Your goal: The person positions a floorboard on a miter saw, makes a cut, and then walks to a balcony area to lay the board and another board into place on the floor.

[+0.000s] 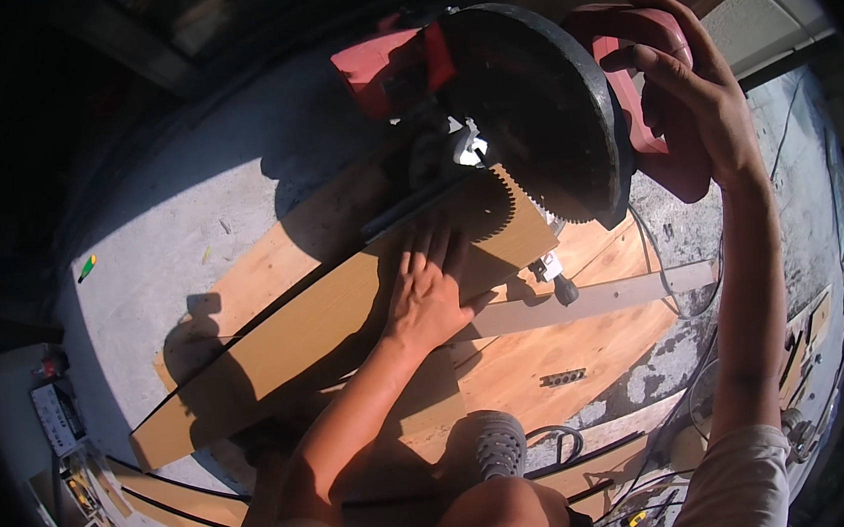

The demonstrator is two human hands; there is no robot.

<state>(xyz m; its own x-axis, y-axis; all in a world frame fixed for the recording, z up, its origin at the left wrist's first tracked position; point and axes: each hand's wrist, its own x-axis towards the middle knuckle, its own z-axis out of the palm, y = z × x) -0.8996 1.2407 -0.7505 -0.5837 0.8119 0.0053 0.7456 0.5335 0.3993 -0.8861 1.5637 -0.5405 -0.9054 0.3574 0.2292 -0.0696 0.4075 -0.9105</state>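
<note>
A gray concrete floor (pixel 162 221) spreads around me, with a small green-and-yellow tool (pixel 88 269) lying well off to the left and more boards (pixel 177 498) toward the lower left, while a wide sheet of plywood (pixel 591 359) lies under the work, carrying a dark slotted piece (pixel 563 378) near my gray shoe (pixel 500 444). A dark cable (pixel 654 253) loops down on the right, and a pale strip (pixel 596 300) runs crosswise just beyond my left fingers. The big black guard (pixel 538 103) of the saw stands between my two hands and hides most of the toothed blade (pixel 567 217), whose lower edge shows just above the far end of the tan board (pixel 280 361). That board lies aslant in front of me, its near end at the lower left. My left hand (pixel 430 298) is spread flat on it, fingers stretched forward into the shade, gripping nothing, and my right hand (pixel 718 112) is raised, fingers curled around the saw's red handle (pixel 672 163)
</note>
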